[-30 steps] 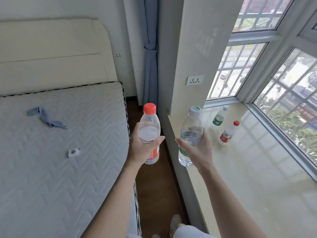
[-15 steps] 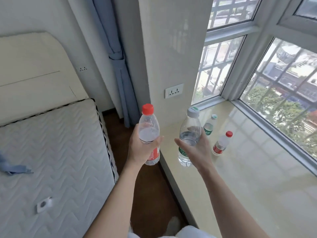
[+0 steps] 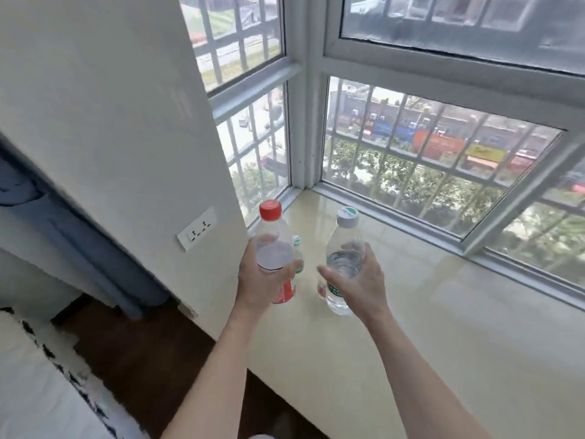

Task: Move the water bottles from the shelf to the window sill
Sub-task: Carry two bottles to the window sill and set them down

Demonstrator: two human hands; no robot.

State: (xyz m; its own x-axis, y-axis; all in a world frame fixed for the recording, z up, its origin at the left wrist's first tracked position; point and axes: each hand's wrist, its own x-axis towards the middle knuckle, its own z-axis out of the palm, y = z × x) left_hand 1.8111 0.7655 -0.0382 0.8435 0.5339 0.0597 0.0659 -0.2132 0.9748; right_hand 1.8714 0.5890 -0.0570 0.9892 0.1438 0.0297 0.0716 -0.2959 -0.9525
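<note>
A person's left hand (image 3: 264, 280) wraps fingers and thumb round a clear plastic water bottle with a red cap and red label (image 3: 273, 239). The right hand (image 3: 359, 282) grips a clear plastic water bottle with a white cap and green label (image 3: 345, 245) the same way, thumb on the near side and fingers curled behind. Both bottles are upright, side by side but apart, over the left end of the glossy cream stone window sill (image 3: 427, 327), near its front edge. Whether their bases touch it cannot be told. Between them, farther back by the sill's left edge, a small clear bottle with a green-and-white cap (image 3: 297, 248) shows partly behind the red-capped one. The sill runs along a corner bay of white-framed windows with grille bars (image 3: 411, 160), looking out on trees and shopfronts. A white wall pillar (image 3: 126, 137) bounds the sill's left end and carries a white socket plate (image 3: 197, 229). Left of the pillar, a blue-grey curtain (image 3: 72, 236) hangs above a dark wooden floor (image 3: 152, 359). A white quilted mattress (image 3: 28, 400) fills the lower left corner.
</note>
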